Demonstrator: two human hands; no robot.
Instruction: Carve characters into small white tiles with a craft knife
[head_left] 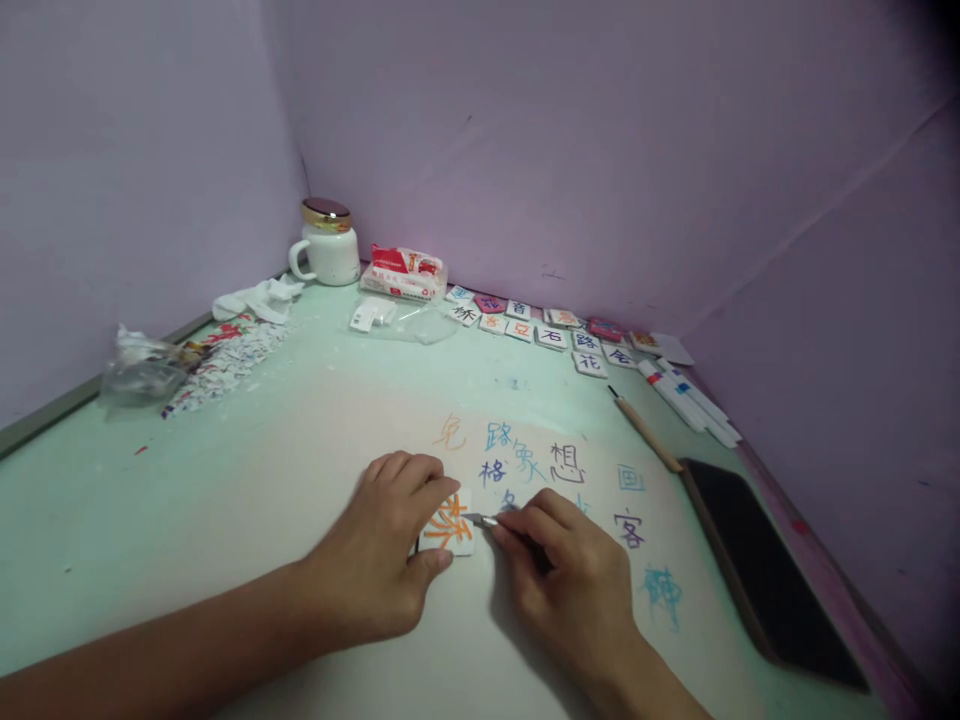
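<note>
A small white square tile [461,540] with an orange character on it lies on the pale table in front of me. My left hand [394,540] grips the tile from the left, thumb at its near edge and fingers at its far edge. In my right hand [570,570] is a craft knife [487,520], pinched close to its blade. The blade tip points left and meets the orange strokes on the tile's face. Most of the knife's handle is hidden inside the hand.
Handwritten characters mark the table [566,462]. A phone [772,570], wooden-handled tool [645,430] and white markers [690,400] lie right. Lettered tiles [551,337], a tissue pack [405,274] and a lidded mug [330,250] line the back; shavings [229,370] are piled left.
</note>
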